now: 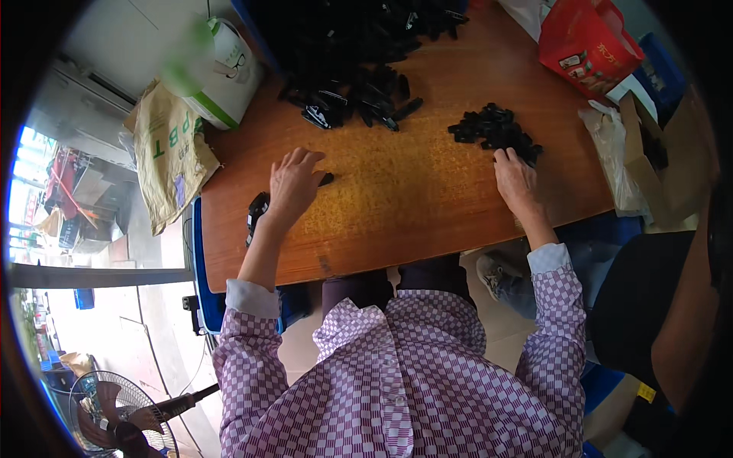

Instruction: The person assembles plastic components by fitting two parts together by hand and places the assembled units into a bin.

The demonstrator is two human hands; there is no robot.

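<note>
My left hand (290, 183) hovers over the left part of the wooden table, thumb and fingers apart. A small dark piece (327, 179) shows right beside its thumb. Left of that wrist lie a few glossy black pieces (258, 206), partly covered by the hand. On the right, the bent fingers of my right hand (517, 179) touch the near edge of a small pile of black parts (492, 126). What lies between those fingertips is hidden. A bigger heap of long black plastic parts (359, 95) spreads across the far side of the table.
A blue bin (256, 34) stands behind the big heap. A white-and-green bag (229, 72) and a tan sack (172, 153) are at the left edge. A red bag (588, 46) and a cardboard box (641, 153) stand at right. Another person's arm (687, 305) is close on the right.
</note>
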